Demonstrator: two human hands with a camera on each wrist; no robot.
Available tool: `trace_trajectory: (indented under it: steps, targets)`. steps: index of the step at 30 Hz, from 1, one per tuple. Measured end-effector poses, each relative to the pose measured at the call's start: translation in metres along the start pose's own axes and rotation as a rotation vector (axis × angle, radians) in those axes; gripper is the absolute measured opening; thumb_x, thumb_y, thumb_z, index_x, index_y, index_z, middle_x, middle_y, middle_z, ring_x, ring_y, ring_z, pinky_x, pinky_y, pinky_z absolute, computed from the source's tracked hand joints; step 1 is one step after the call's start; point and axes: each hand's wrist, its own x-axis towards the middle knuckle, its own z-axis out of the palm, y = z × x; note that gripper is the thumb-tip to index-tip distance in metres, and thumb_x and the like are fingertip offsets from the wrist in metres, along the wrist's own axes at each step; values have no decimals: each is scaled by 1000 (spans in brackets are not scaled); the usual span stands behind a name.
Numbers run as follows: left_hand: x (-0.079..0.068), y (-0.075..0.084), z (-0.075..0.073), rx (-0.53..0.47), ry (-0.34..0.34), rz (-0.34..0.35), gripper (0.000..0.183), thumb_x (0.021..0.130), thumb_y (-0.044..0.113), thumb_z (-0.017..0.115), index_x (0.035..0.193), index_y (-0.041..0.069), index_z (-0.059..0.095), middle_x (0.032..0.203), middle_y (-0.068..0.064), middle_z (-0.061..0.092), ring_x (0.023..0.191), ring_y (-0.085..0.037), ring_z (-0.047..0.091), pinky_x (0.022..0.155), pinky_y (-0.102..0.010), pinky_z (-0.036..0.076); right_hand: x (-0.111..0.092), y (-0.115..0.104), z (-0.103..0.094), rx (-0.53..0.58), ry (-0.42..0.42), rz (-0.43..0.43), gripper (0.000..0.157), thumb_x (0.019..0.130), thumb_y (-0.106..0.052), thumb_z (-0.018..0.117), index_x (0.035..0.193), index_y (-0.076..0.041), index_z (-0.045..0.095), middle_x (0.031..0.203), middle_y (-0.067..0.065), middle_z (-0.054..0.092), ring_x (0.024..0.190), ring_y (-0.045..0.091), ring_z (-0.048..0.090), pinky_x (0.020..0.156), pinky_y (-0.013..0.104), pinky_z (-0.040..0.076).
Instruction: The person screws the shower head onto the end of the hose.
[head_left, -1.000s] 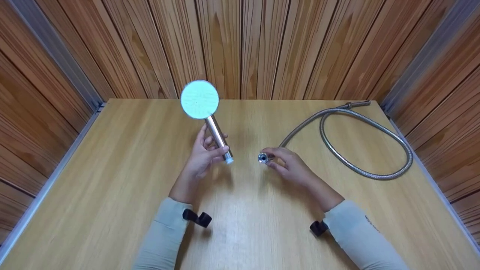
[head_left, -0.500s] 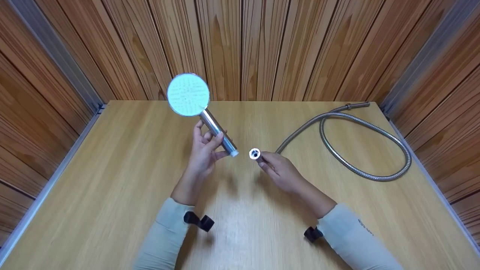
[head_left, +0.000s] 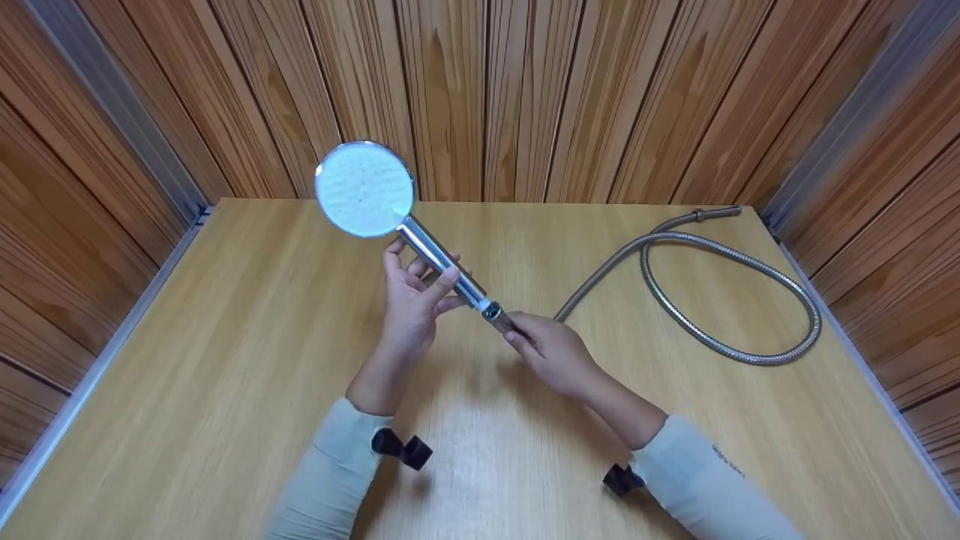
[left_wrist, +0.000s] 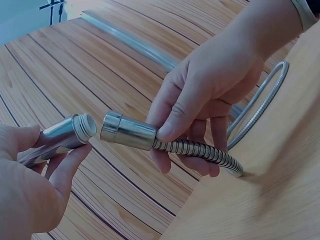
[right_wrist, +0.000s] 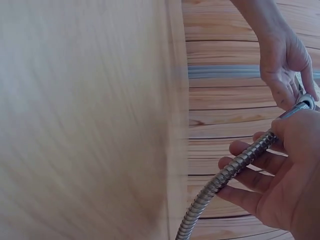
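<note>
My left hand [head_left: 411, 307] grips the chrome handle of a round shower head [head_left: 365, 189], its pale face turned up toward the head camera. White threads [left_wrist: 86, 127] at the handle's lower end show in the left wrist view. My right hand [head_left: 551, 349] pinches one end of a flexible metal shower hose [head_left: 604, 271] just behind its connector nut [left_wrist: 127, 132]. Nut and threads face each other, nearly in line, with a small gap between them in the left wrist view. The right wrist view shows the ribbed hose running across the right fingers.
The rest of the hose lies in a loop on the right of the wooden table [head_left: 247, 322], its other end [head_left: 720, 213] near the back right corner. Wood-panelled walls [head_left: 450, 97] with metal corner posts stand around. Small black devices [head_left: 401, 448] sit on both wrists.
The right hand has moved left with the hose nut, which has turned from facing the head camera to facing the handle's end. The left hand has tilted the shower head further left.
</note>
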Motion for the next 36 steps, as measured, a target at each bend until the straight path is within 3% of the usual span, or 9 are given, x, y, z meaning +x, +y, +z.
trace_trajectory:
  steps: [5,9,15,26,36]
  targets:
    - [1,1,2,25,2,37,70,89,-11,61,138,17,20,115,-21,59,98,-33,66,72,-48,60,0,-3,-1,24,10,20,23,103,-28,50,118,-18,64,77,-9,51,72,13,52,62,31,44]
    - [1,2,3,41,1,58,72,87,-11,62,138,17,20,112,-18,61,100,-40,64,71,-50,60,-1,-4,-3,52,26,10,23,102,-29,53,120,-20,63,78,-8,56,67,11,52,56,28,45]
    - [2,2,2,83,-8,105,73,86,-11,63,138,16,20,114,-23,58,99,-37,65,72,-51,59,0,-7,-4,91,41,25,25,100,-28,55,125,-24,62,84,-8,64,70,11,57,56,28,48]
    - [-3,0,2,225,-24,173,77,86,-5,69,141,14,18,119,-20,57,108,-36,61,77,-50,58,3,-13,-4,165,39,43,18,100,-23,57,117,-20,64,76,-5,58,64,11,52,52,25,44]
    - [-5,-3,0,246,-4,157,75,88,-3,69,140,14,18,120,-20,57,107,-35,62,76,-50,59,4,-14,-3,315,37,44,21,97,-20,61,117,-12,64,94,-2,63,81,16,58,68,31,53]
